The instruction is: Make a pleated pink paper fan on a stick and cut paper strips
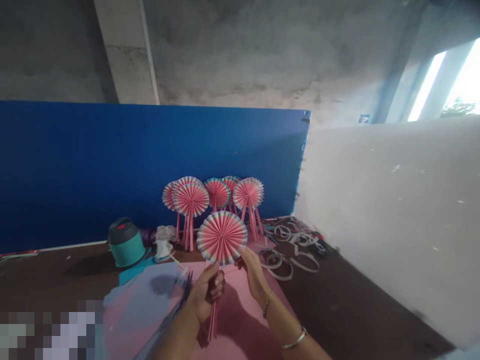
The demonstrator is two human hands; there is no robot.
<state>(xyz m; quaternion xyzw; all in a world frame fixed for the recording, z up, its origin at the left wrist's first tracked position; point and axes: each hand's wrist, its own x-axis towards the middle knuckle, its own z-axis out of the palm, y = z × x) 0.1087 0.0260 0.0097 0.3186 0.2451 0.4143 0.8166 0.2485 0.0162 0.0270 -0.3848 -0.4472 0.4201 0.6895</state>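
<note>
A round pleated paper fan [222, 236], pink with a pale striped rim, stands upright in front of me with its face spread. My left hand [207, 290] is wrapped round its pink stick handle, just below the disc. At the lower right of the rim, my right hand [253, 272] has its fingers closed on the pleated edge, the fingertips partly hidden. Pink paper sheets [258, 320] lie beneath both hands. Beside my left wrist is a dark, pointed tool [186, 286], apparently scissors, partly covered by the forearm.
Several finished fans [191, 200] lean against a blue partition [112, 165]. A teal, dark-lidded container [127, 245] stands at left, near crumpled white material [164, 240]. Coiled white strips [279, 262] lie at right, beside a white wall [393, 215]. Pale paper [146, 290] covers the left front.
</note>
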